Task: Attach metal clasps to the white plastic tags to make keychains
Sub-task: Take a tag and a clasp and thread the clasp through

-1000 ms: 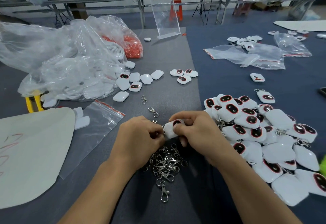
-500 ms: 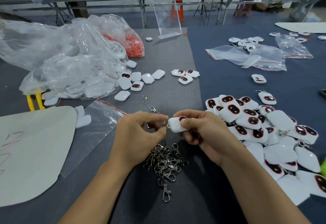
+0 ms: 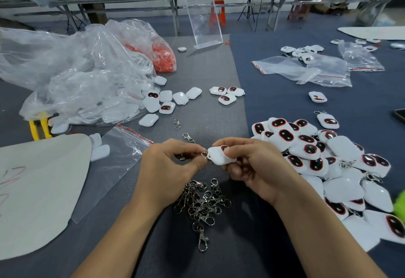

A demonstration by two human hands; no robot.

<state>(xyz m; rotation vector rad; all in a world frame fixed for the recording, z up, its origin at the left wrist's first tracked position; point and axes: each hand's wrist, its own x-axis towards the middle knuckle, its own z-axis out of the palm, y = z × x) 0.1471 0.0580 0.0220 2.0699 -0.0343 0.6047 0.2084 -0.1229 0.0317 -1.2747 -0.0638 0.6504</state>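
My right hand point(image 3: 252, 166) grips a white plastic tag point(image 3: 218, 156) with a dark red-rimmed oval on its face, held above the table. My left hand point(image 3: 168, 168) pinches a metal clasp point(image 3: 204, 154) at the tag's left corner, where the ring meets the tag's loop. Most of the clasp is hidden behind my fingers. A pile of loose metal clasps point(image 3: 202, 203) lies on the grey mat just below both hands. A heap of white tags point(image 3: 324, 163), some with clasps on them, lies to the right.
Loose white tags point(image 3: 166, 102) and three more tags point(image 3: 226, 93) lie farther back. Two stray clasps point(image 3: 177, 123) lie ahead of my hands. Clear plastic bags point(image 3: 76, 74) fill the left; a flat zip bag point(image 3: 114, 163) and a white sheet point(image 3: 32, 190) lie near left.
My hands have lifted slightly and drawn a little apart; the tag now lies flatter in my right hand, with the clasp ring showing at its left corner.
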